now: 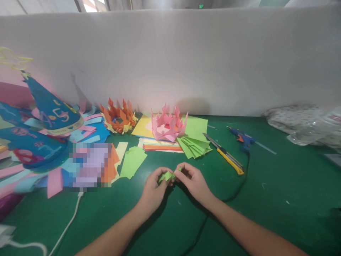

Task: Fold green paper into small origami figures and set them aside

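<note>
Between my two hands is a small piece of folded green paper (168, 175), partly covered by the fingers. My left hand (157, 185) grips its left part, thumb pressed against the fingers. At its right end my right hand (193, 179) pinches the paper between thumb and forefinger. Just beyond the hands lie a fanned stack of green paper sheets (195, 146) and, to the left, another green stack (132, 161). A pink folded-paper crown (169, 124) stands on colored sheets, with an orange and yellow paper crown (119, 115) to its left.
Right of the hands lie a yellow utility knife (229, 160) with its blade showing and a blue glue gun (242, 138) with a trailing black cord. Blue cone hats (55, 103) and paper strips crowd the left. A white cable (66, 227) crosses the green table (279, 199).
</note>
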`<move>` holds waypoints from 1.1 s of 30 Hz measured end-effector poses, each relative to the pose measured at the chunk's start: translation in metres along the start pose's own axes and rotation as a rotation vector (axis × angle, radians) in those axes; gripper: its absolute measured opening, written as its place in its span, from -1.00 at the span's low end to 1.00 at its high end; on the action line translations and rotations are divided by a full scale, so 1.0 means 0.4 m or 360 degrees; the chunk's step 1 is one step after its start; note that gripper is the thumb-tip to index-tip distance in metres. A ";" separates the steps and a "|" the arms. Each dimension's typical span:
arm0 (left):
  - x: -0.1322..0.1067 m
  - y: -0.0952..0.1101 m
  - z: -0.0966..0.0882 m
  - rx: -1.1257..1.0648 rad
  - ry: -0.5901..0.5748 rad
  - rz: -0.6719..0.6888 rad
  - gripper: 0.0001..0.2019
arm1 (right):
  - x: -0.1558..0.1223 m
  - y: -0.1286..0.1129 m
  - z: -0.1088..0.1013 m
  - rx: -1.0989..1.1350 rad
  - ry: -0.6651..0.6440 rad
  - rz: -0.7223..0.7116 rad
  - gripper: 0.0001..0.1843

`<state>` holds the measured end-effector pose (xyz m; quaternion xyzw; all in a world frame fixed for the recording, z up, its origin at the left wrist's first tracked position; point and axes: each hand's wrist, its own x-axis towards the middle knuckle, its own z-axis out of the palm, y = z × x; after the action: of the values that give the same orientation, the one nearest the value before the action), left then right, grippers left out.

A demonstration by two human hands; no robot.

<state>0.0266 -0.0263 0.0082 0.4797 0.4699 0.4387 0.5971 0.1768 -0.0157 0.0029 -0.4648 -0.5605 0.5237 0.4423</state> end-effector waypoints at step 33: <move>0.006 0.017 -0.014 0.0033 0.0122 -0.0163 -0.73 | -0.006 -0.003 -0.010 -0.0506 -0.0091 -0.0485 -0.94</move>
<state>0.0209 -0.0219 0.0142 0.4440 0.5210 0.4207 0.5954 0.1811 -0.0172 0.0041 -0.4236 -0.7121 0.3688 0.4212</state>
